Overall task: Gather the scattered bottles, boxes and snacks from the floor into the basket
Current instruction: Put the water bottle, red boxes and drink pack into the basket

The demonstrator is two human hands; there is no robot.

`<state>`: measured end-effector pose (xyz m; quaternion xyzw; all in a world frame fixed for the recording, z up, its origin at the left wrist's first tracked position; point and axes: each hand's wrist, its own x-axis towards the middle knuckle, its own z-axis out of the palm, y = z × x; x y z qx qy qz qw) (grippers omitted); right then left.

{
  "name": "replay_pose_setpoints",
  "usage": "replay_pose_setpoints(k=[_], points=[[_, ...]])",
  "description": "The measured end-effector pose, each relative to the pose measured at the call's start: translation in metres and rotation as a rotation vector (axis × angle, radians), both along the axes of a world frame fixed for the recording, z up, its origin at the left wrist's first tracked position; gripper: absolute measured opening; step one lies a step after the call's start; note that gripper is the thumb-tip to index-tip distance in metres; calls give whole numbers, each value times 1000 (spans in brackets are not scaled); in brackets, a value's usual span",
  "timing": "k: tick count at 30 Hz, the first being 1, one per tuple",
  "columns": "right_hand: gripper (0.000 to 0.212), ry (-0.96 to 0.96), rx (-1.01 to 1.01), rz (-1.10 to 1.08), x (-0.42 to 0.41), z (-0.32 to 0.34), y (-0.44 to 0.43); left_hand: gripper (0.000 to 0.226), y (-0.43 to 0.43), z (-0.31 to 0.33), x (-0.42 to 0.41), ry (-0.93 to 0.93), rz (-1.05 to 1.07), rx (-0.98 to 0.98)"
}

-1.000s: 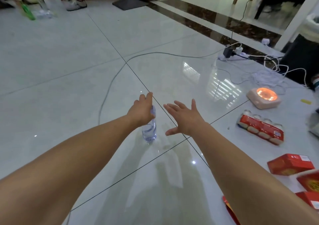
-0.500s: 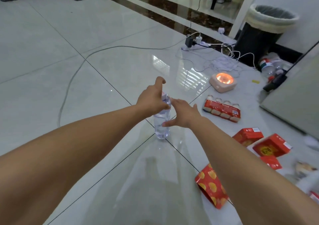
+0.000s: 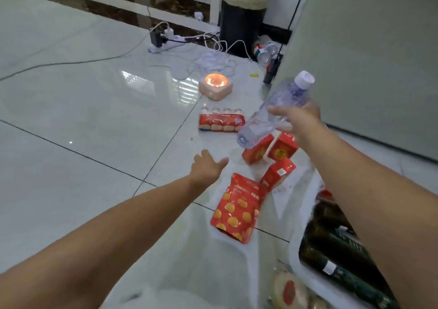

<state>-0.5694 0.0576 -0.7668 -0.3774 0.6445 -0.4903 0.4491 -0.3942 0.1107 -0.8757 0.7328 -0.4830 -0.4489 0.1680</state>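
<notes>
My right hand (image 3: pixel 299 124) grips a clear plastic bottle (image 3: pixel 272 112) with a white cap, held tilted in the air above the red boxes. My left hand (image 3: pixel 206 166) is empty, fingers spread, low over the floor left of the boxes. On the tiles lie three small red boxes (image 3: pixel 257 150), a red snack pouch with orange dots (image 3: pixel 238 209) and a red multipack of small bottles (image 3: pixel 221 122). The white basket (image 3: pixel 295 242) sits at the lower right under my right arm, with dark items inside.
A glowing pink lamp-like device (image 3: pixel 215 85) stands beyond the multipack. A power strip (image 3: pixel 163 44) and tangled white cables lie behind it. A dark bin (image 3: pixel 244 19) and empty bottles are at the back. A grey panel (image 3: pixel 369 60) fills the right.
The bottle passed from my left hand to my right hand and was lifted off the floor, now tilted in the air. My view swung right toward the boxes and basket.
</notes>
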Motion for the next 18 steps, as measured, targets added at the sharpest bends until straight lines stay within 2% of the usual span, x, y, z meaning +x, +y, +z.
replay_pose_setpoints(k=[2,3,4,6,7,11,13,15,17,18], points=[[39,-97,-22,-127,-35,16,7,88,24,-43,-18,-84,-94,291],[37,-134,-27,-190,-54,22,11,91,36,-55,-29,-138,-158,327],[36,-171,-28,-241,-75,26,16,93,45,-63,-39,-215,-227,301],[48,-249,-25,-338,-117,29,34,97,56,-76,-55,-313,-298,197],[54,-276,-30,-402,-138,28,46,96,57,-79,-59,-283,-274,198],[65,-271,-4,-646,-212,20,106,78,41,-84,-55,109,-118,372],[65,-233,55,-741,-240,16,145,75,34,-84,-47,130,-106,379],[60,-213,134,-792,-263,9,186,60,25,-80,-38,104,-29,327],[45,-193,218,-819,-276,2,224,44,10,-73,-27,135,126,213],[35,-194,248,-849,-281,-4,241,44,-2,-74,-23,150,214,130]])
